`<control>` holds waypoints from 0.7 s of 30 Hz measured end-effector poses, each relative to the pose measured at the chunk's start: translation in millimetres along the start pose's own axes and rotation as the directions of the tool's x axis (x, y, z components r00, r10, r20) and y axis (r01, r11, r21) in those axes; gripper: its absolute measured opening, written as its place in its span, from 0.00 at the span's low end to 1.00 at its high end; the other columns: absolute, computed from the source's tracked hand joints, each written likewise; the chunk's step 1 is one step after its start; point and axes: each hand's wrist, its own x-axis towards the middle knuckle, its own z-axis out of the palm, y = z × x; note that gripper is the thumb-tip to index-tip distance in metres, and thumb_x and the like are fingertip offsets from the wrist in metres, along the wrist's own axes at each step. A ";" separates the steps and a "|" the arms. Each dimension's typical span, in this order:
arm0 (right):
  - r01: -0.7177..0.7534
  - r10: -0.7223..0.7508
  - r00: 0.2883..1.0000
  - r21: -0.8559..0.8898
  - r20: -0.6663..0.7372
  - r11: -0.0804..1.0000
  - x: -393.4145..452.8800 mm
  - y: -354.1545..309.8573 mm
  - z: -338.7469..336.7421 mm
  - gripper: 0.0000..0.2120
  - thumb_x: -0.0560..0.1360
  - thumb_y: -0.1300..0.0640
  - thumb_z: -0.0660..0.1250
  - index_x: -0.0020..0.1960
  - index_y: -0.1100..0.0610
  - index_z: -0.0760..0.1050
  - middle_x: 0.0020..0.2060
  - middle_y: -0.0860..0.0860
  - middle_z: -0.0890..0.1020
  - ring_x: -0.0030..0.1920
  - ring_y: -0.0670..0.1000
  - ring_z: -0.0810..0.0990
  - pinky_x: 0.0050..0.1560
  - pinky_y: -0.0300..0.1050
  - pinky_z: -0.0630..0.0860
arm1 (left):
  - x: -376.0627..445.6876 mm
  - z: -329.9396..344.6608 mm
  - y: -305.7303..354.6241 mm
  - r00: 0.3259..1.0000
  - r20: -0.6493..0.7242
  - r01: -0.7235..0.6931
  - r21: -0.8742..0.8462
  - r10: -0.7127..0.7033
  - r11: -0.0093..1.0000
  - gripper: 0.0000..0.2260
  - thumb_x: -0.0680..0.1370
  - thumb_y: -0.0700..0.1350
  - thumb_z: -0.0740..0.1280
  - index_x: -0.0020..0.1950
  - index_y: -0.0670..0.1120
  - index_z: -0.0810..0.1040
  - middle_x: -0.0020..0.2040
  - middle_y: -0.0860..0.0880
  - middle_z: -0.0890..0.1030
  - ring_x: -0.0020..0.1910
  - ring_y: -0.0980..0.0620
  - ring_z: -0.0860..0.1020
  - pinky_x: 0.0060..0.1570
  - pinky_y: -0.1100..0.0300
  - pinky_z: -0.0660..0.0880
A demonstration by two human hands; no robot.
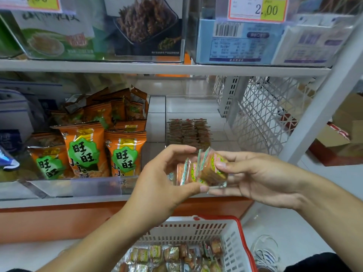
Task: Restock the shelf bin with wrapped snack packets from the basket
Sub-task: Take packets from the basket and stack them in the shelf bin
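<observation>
Both hands, left [167, 173] and right [253, 177], pinch snack packets [202, 170] above the packet-filled basket [233, 244].

Orange snack bags [102, 146] fill the left clear bin on the middle shelf. Yellow price tag [257, 8] on upper bin. White lattice panel [261, 112] at right. Cardboard boxes [341, 124] beyond.

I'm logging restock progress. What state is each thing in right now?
Left hand: grip pinching the snack packets.
Right hand: grip holding the same packets.
Snack packets: small bunch held upright between both hands, in front of the bin.
Shelf bin: partly filled, one row at the back.
Basket: on the floor, still holding many packets.
Orange bags: upright in the neighbouring bin.
</observation>
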 end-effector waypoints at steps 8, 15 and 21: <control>-0.015 0.016 0.999 0.042 -0.038 0.999 2.2 3.1 1.2 0.23 0.73 0.67 0.68 0.67 0.60 0.76 0.62 0.66 0.81 0.61 0.64 0.81 0.59 0.60 0.80 | -1.9 3.3 -2.9 0.999 0.048 0.013 0.076 -0.017 0.997 0.32 0.70 0.40 0.81 0.68 0.61 0.74 0.63 0.64 0.79 0.64 0.63 0.78 0.61 0.62 0.78; -0.025 -0.438 0.776 -0.715 -0.454 0.699 24.7 -12.0 -40.0 0.26 0.64 0.70 0.80 0.59 0.57 0.79 0.48 0.53 0.86 0.48 0.51 0.85 0.46 0.40 0.82 | 6.7 2.0 -7.1 0.972 0.017 0.233 -0.094 -0.233 0.968 0.42 0.71 0.31 0.77 0.74 0.65 0.67 0.67 0.65 0.74 0.58 0.62 0.82 0.49 0.64 0.82; -0.292 -0.394 0.807 -0.877 -0.440 0.382 89.2 -5.6 -58.9 0.20 0.65 0.59 0.81 0.53 0.47 0.79 0.45 0.44 0.80 0.43 0.46 0.79 0.36 0.33 0.72 | 10.2 9.4 -14.4 0.943 0.043 0.333 -0.087 -0.330 0.939 0.48 0.71 0.30 0.78 0.76 0.67 0.59 0.62 0.60 0.81 0.48 0.50 0.87 0.55 0.46 0.83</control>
